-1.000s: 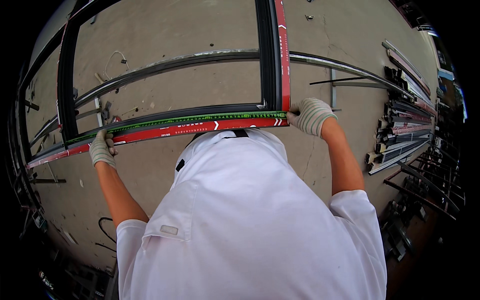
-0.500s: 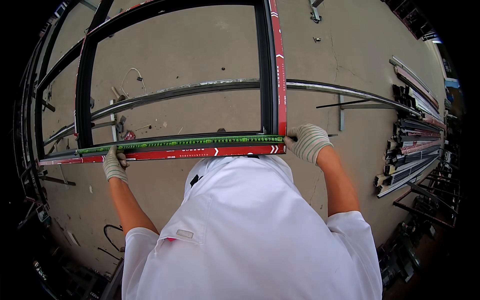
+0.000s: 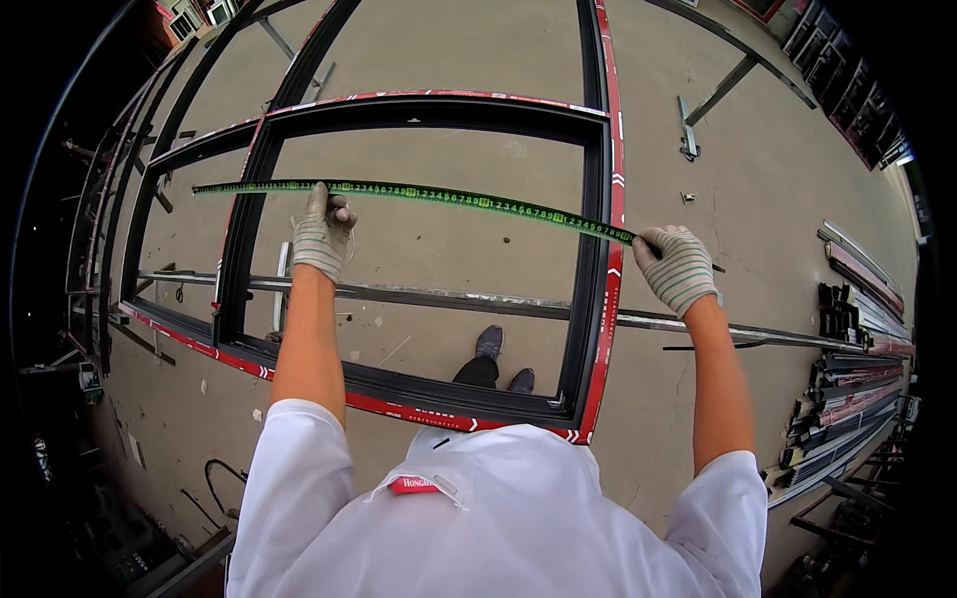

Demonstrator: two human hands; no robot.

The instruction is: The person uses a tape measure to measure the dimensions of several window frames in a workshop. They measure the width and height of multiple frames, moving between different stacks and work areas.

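Green tape-measure blade [image 3: 469,198] is held out leftward from the right grip [image 3: 678,264], clamped on its end, past the left grip [image 3: 324,237] (closure can't be told). Probably light, springy; best pinched near both ends.

A black, red-edged window frame [image 3: 478,112] is lying flat before me, its bars dividing it into openings, while a green tape-measure blade [image 3: 477,199] is stretching across it, bowing gently.
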